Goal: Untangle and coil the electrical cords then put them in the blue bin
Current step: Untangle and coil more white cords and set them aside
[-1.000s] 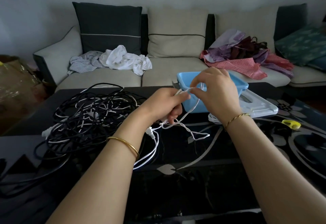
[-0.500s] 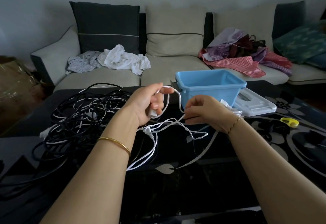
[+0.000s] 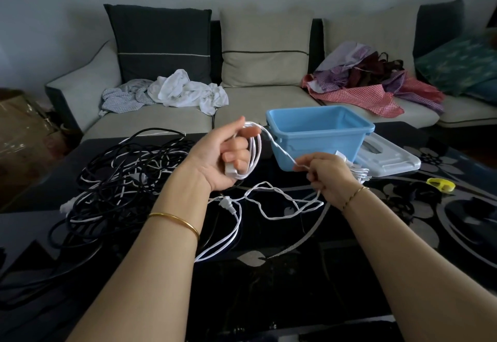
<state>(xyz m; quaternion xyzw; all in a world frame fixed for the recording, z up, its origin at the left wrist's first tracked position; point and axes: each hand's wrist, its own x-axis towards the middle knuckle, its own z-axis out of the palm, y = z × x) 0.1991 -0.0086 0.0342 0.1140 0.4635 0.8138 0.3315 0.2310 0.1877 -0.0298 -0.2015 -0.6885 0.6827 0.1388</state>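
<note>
Left hand [image 3: 228,153] is seen curled round a few loops of white cord [image 3: 254,153], w/ a white block end pressed against the palm. Right hand [image 3: 329,174] is closed on the strand running off that coil, just in front of the blue bin [image 3: 322,150], which sits on the dark table [image 3: 269,293] beside a pale lid [image 3: 390,160]. Slack is left kinked on the tabletop, and a two-pin plug [image 3: 226,204] lies in it.

Risk, as judged: if the next wrap is pulled fast, the kinks could be drawn into a knot, or the plug snagged on the black-and-white tangle [image 3: 121,180] just beside it. Loops may also be shed if the left grip is eased.

Not made out: the bin's floor – mostly hidden by its near wall. More white cord behind the right hand is partly covered – same cord or another, it can't be told.
</note>
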